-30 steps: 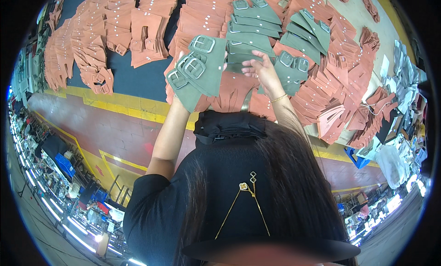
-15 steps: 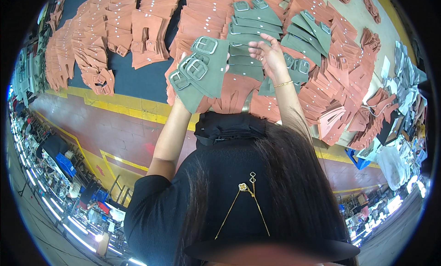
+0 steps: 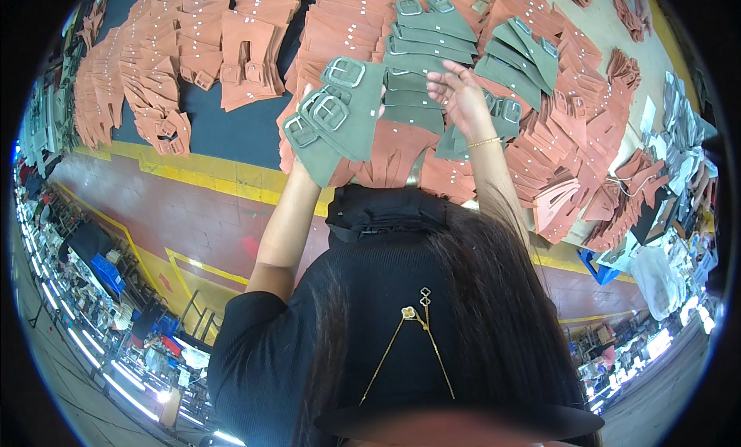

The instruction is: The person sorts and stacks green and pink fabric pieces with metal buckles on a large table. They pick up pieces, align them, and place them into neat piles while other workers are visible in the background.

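My left hand (image 3: 306,171) is raised over the table and grips a fanned bundle of green buckled straps (image 3: 340,119); the straps hide most of the hand. Just to their right, my right hand (image 3: 459,96) hovers with fingers spread and holds nothing. It is above a neat row of green buckled straps (image 3: 421,42) laid overlapping on the table. A thin bracelet is on that wrist. A second group of green straps (image 3: 521,53) lies further right.
Piles of orange-brown strap pieces (image 3: 193,53) cover the dark blue table top (image 3: 231,134) on the left, centre and right (image 3: 587,130). Grey pieces (image 3: 679,130) lie at the far right. A yellow band (image 3: 193,169) edges the table above a red floor. Cluttered shelves line the left rim.
My right hand has moved slightly up and to the right, further over the laid row of green straps. The bundle in my left hand has barely shifted.
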{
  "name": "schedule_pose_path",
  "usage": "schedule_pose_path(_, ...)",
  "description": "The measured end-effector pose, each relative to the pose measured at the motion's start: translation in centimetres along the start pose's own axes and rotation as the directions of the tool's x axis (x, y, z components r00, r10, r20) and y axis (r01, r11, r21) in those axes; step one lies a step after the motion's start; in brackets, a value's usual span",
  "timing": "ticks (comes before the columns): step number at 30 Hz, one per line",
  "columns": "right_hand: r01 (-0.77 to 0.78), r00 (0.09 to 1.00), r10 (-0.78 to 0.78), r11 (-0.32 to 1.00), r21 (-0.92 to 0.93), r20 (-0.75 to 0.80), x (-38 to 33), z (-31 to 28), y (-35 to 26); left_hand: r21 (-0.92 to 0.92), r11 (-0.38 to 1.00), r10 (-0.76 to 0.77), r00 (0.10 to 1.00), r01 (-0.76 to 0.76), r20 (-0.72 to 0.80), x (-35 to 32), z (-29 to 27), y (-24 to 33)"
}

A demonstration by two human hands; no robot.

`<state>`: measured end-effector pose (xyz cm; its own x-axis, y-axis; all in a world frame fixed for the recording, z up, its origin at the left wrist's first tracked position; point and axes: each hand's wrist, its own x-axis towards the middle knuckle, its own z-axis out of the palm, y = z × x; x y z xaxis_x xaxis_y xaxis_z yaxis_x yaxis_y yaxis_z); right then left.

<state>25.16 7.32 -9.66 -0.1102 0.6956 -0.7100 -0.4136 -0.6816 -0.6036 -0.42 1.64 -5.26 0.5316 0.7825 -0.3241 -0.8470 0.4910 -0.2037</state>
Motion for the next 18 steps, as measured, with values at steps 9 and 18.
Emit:
schedule_pose_path(9, -0.377, 0.926, 0.367, 0.890, 0.258, 0.086, -5.7, -0.1, 10.3, -0.012, 0.997, 0.078, 0.991, -0.080, -0.105, 0.1, 0.7, -0.4)
schedule_pose_path(18, -0.187, 0.931, 0.336, 0.775, 0.604, -0.143, -3.6, 0.5, 14.4, 0.215, 0.975, 0.089, 0.978, -0.048, -0.186, -0.4, 1.7, -1.0)
